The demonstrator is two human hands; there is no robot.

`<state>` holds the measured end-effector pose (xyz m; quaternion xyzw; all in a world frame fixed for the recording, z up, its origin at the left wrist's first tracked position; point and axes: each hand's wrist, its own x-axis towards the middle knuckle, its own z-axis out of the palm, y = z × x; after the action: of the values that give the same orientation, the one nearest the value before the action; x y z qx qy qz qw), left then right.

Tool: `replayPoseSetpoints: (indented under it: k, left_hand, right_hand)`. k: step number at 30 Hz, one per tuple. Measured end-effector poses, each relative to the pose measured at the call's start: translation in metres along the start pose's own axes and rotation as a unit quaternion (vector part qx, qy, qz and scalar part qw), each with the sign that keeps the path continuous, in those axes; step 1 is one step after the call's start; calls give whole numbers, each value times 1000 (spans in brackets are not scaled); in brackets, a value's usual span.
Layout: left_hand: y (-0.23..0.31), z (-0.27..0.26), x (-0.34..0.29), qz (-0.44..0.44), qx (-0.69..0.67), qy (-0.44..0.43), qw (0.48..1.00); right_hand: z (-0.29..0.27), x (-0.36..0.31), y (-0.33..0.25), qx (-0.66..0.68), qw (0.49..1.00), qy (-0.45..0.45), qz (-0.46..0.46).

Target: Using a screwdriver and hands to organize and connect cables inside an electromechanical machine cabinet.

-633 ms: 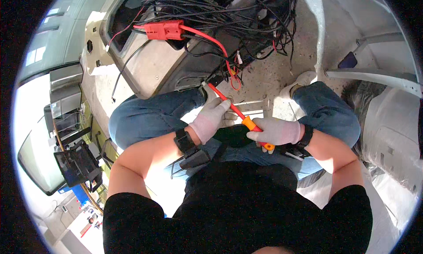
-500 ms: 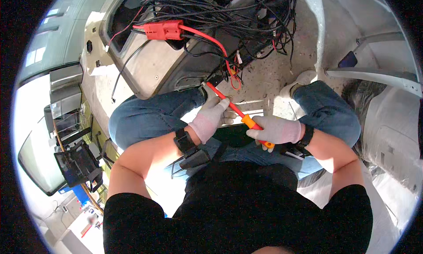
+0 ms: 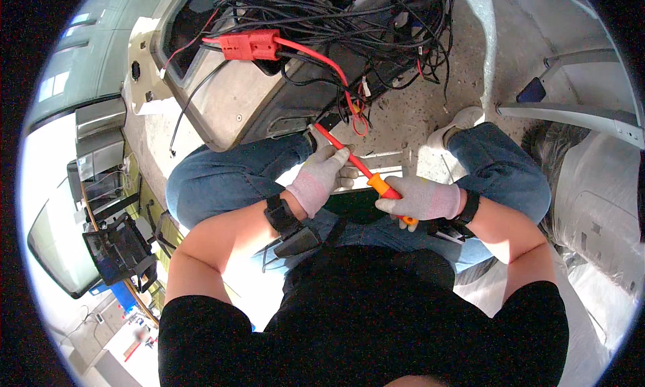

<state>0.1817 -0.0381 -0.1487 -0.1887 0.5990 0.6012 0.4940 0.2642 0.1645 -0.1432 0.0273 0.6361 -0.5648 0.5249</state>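
Note:
A long red insulated hand tool (image 3: 359,164) with an orange collar lies slantwise between my knees. Its far end meets the foot of the console, where its head is too small to make out. My left hand (image 3: 321,175), in a pale glove, is closed about the middle of the shaft with the thumb on top. On the handle, just behind the collar, my right hand (image 3: 423,197) is wrapped, gloved too. An orange butt end shows below the right fingers.
Ahead stands a grey console (image 3: 235,101) under a tangle of black cables (image 3: 349,34). A red connector (image 3: 248,46) with a thick red cable rests on it. My bent knees flank the work. A metal bar (image 3: 571,115) and plastic-wrapped parts (image 3: 594,199) are at the right.
Both hands keep their hold on the tool, and its far end stays at the console's foot. Only a very slight shift of the hands shows.

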Motion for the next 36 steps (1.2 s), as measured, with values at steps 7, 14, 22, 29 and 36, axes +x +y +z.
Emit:
replayPoseSetpoints:
  k: [7,14,22,29,36]
  left_hand:
    - [-1,0,0,-3,46,34,998]
    - [5,4,-5,-12,66,59,996]
    - [0,3,0,-36,27,-55,997]
    - [-6,-2,2,-36,20,-71,997]
    - [-8,-1,3,-17,65,-28,997]
  right_hand:
    - [1,-7,-2,-33,999,-33,12]
    - [4,-5,-2,-56,998,-12,-2]
    - [10,2,13,-115,990,57,-53]
    - [16,5,18,-182,957,164,-154]
    - [4,-7,1,-42,999,18,-16]
